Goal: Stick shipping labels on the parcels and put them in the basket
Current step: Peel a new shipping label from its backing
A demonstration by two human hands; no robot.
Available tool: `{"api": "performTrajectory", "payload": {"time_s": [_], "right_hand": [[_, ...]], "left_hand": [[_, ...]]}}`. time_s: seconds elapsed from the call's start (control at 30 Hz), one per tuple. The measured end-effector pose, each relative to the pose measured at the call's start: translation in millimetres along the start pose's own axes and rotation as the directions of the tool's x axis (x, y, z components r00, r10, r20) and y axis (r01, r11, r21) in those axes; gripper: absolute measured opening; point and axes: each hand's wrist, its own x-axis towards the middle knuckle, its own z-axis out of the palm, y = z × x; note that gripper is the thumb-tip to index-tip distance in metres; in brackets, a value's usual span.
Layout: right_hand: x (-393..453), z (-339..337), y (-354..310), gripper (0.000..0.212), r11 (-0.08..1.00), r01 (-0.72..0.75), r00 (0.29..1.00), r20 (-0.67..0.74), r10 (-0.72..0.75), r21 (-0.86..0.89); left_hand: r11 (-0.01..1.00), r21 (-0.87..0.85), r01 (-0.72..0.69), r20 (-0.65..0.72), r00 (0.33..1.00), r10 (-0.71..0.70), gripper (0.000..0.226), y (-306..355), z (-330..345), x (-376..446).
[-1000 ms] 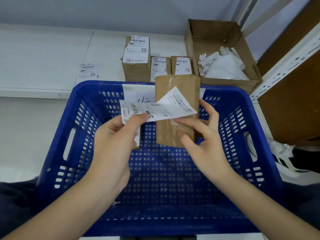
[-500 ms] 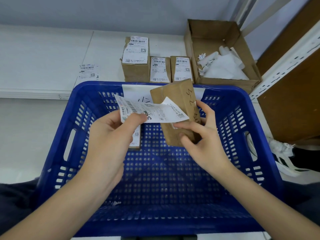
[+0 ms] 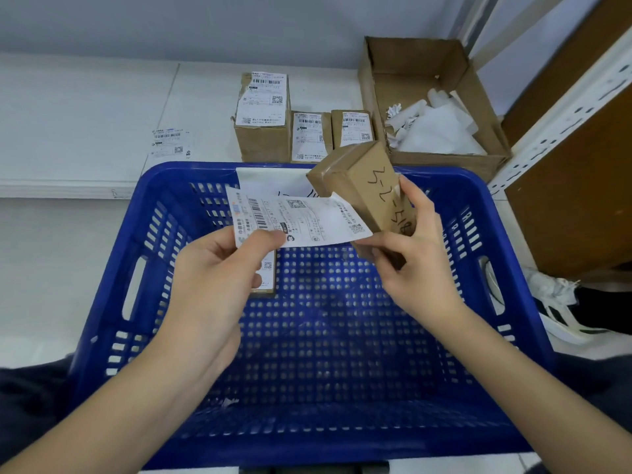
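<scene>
Over the blue basket (image 3: 113,295) my right hand (image 3: 410,265) grips a small brown parcel (image 3: 362,186), tilted, with handwriting on its side. A white shipping label (image 3: 307,220) stretches between my hands: my left hand (image 3: 219,282) pinches its left end with the thumb, and its right end lies at the parcel by my right fingers. One labelled parcel (image 3: 266,271) lies in the basket, mostly hidden behind my left hand. Three labelled parcels (image 3: 263,107) (image 3: 309,136) (image 3: 354,128) stand on the white surface behind the basket.
An open cardboard box (image 3: 478,155) with white crumpled paper backing sits at the back right. A loose label (image 3: 169,143) lies on the white surface at the left. A white slotted rack post (image 3: 561,121) and a brown panel stand to the right. A white paper hangs on the basket's far wall.
My right hand has turned the parcel, so its handwritten side now faces me and its top leans right. The label has stayed stretched between both hands.
</scene>
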Motion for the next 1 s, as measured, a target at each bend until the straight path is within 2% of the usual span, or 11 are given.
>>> {"api": "performTrajectory", "payload": {"time_s": [0.07, 0.13, 0.2, 0.27, 0.3, 0.37, 0.47, 0.6, 0.8, 1.0], "right_hand": [[-2, 1, 1, 0.017, 0.999, 0.020, 1.000, 0.006, -0.019, -0.033], [-1, 0, 5, 0.024, 0.996, 0.008, 1.000, 0.015, -0.007, -0.086], [5, -9, 10, 0.033, 0.990, -0.102, 0.995, -0.009, 0.101, -0.101], [10, -22, 14, 0.038, 0.977, -0.201, 0.979, -0.052, 0.198, -0.071], [12, -27, 14, 0.038, 0.979, -0.200, 0.978, -0.066, 0.197, -0.041], [13, -28, 10, 0.038, 0.976, -0.188, 0.982, 0.010, 0.188, 0.105], [14, -22, -2, 0.032, 0.840, -0.346, 0.933, 0.247, 0.262, 0.418], [13, -20, -8, 0.028, 0.584, -0.505, 0.862, 0.409, 0.301, 0.635], [7, -16, -11, 0.030, 0.577, -0.524, 0.848, 0.452, 0.278, 0.627], [5, -14, -11, 0.031, 0.612, -0.511, 0.851, 0.456, 0.261, 0.603]], "left_hand": [[1.000, 0.012, 0.010, -0.002, 1.000, -0.010, 0.033, 0, -1, 2], [1.000, 0.015, 0.025, 0.004, 1.000, -0.025, 0.026, 2, -3, 2], [0.999, -0.028, 0.021, -0.008, 1.000, -0.021, 0.018, 6, -7, 1], [0.999, -0.031, -0.029, -0.007, 1.000, 0.028, 0.015, 13, -15, 5], [0.999, -0.004, -0.047, 0.020, 0.999, 0.047, 0.015, 16, -19, 9], [0.997, 0.072, -0.028, 0.125, 0.992, 0.018, 0.014, 21, -27, 16], [0.986, 0.165, 0.009, 0.308, 0.950, -0.060, 0.018, 26, -31, 22], [0.972, 0.230, -0.044, 0.397, 0.916, -0.052, 0.026, 31, -33, 23], [0.921, 0.365, -0.133, 0.396, 0.918, -0.025, 0.037, 26, -34, 27], [0.926, 0.352, -0.139, 0.414, 0.910, -0.021, 0.034, 31, -40, 31]]}}
